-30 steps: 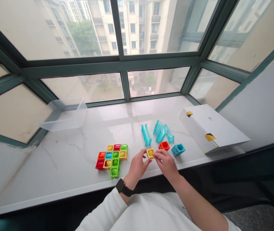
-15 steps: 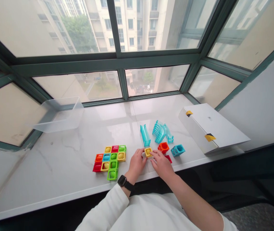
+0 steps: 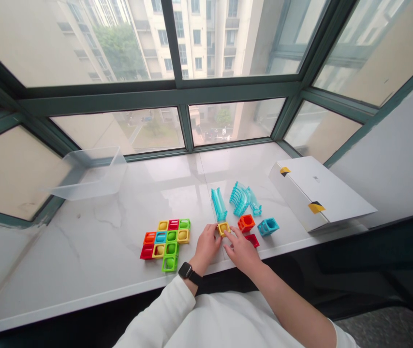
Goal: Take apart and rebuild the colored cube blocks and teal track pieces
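Observation:
Near the table's front edge, a small yellow cube block (image 3: 223, 229) with a hollow top sits between my hands. My left hand (image 3: 207, 244) has its fingers closed on the block's left side. My right hand (image 3: 244, 249) grips its right side, with fingertips at the near corner and the thumb a little apart. Right of the block are an orange cube block (image 3: 246, 223), a red block (image 3: 252, 240) partly behind my right hand, and a blue cube block (image 3: 268, 226). Beyond it lies a clear blue straight track piece (image 3: 219, 204).
Left of my hands, several coloured blocks (image 3: 171, 236) stand joined side by side. Clear blue curved track pieces (image 3: 242, 199) lie farther back. A clear plastic bin (image 3: 94, 186) stands at the back left, and a white box (image 3: 322, 191) is at the right.
My right hand has shifted slightly left and down at the block, and its fingers have moved. More of the red block shows. My left hand stays almost in place.

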Available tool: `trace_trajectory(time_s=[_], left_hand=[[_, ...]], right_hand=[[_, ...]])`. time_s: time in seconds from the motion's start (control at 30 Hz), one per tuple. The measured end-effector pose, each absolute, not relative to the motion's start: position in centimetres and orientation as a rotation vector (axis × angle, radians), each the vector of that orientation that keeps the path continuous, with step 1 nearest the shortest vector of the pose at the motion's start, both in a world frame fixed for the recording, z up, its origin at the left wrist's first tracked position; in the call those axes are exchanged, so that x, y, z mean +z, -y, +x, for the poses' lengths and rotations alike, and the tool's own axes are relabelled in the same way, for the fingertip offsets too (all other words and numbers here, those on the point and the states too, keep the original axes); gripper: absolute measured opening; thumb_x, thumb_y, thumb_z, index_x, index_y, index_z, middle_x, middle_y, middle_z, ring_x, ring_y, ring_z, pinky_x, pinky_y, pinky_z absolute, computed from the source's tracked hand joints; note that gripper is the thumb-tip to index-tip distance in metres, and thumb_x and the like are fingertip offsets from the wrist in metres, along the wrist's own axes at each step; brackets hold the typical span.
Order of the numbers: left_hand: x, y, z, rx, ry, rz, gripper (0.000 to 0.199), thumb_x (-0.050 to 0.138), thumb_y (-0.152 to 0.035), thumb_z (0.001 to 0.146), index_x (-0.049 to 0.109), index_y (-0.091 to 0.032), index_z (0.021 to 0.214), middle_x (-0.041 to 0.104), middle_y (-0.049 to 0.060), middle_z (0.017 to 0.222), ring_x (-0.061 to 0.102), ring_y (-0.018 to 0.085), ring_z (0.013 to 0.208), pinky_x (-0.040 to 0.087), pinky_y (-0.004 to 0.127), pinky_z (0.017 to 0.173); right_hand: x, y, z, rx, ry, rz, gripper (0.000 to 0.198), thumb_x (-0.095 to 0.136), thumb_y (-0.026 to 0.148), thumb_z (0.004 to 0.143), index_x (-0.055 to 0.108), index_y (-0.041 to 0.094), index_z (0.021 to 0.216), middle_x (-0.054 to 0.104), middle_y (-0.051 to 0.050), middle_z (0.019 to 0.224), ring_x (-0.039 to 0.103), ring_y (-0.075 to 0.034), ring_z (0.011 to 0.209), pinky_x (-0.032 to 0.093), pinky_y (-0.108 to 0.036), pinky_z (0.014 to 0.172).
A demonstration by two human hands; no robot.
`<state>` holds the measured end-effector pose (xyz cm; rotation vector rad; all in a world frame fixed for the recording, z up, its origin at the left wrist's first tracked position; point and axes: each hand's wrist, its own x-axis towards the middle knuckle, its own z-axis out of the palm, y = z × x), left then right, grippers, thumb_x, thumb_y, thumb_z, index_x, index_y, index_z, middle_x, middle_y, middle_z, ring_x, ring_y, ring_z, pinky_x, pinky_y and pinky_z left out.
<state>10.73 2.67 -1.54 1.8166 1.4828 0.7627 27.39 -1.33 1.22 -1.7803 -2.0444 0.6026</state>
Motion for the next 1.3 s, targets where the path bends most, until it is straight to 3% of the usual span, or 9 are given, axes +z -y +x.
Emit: trace_trajectory(time_s=[0.27,0.73,1.3], left_hand=[[-1.38,-2.75,10.65,0.754,-1.479,1.819,0.041,0.062,-0.009,0.087,0.064,-0.023,0.126,0.067,0.005,0.114,0.065,0.018,0.087,0.055,0.034,0.085],[-1.76,-2.88,10.56,0.773,-1.456,1.799,0.042,0.062,-0.01,0.087,0.064,-0.023,0.128,0.066,0.004,0.113,0.063,0.017,0.084,0.054,0.033,0.085],[-1.95,-2.91,10.61,0.771,-1.466,1.79,0.042,0.063,-0.011,0.087,0.065,-0.023,0.127,0.066,0.005,0.114,0.064,0.016,0.085,0.055,0.033,0.085]], right_hand=[[1.96,1.47,27.33,0.71,2.042,-1.806,0.056,0.071,0.028,0.09,0.065,0.026,0.146,0.049,-0.015,0.161,0.076,-0.025,0.095,0.062,-0.037,0.083],[1.82,1.51,27.17,0.704,2.07,-1.81,0.06,0.068,0.027,0.092,0.059,0.024,0.151,0.043,-0.013,0.166,0.072,-0.028,0.115,0.059,-0.041,0.101],[2.06,1.55,27.15,0.698,2.083,-1.812,0.056,0.065,0.027,0.095,0.059,0.021,0.15,0.043,-0.016,0.166,0.07,-0.032,0.122,0.059,-0.046,0.104]])
